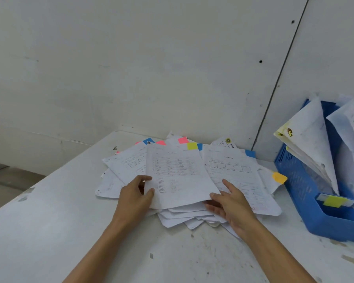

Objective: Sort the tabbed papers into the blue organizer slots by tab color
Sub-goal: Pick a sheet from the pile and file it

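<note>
White table point(49, 231), loose paper pile point(184, 217) fanned out at its back edge against the wall.

Left of pile centre: left hand point(135, 193) pinches the left edge of the top sheet point(178, 172), thumb on top, index curled over the edge.

Far edge of pile: coloured tabs stick out, with a blue tab point(148, 140), two pink tabs point(160, 142), then a yellow tab point(192, 146). The yellow one looks attached to the top sheet, but the edge is too blurred to be sure.

Right of pile centre: right hand point(231, 203) grips the top sheet's near right corner, thumb above, fingers curled under, index stretched out flat on the neighbouring sheet point(233, 170). That sheet carries a blue corner tab point(250, 153).

Right fringe of pile: an orange tab point(279, 177) pokes out, just beside the blue organizer point(294, 180).

Organizer sits right of the pile on the table. Filed papers point(311, 139) stand in its slots, leaning left. Yellow label point(334, 201) on its near front lip.
</note>
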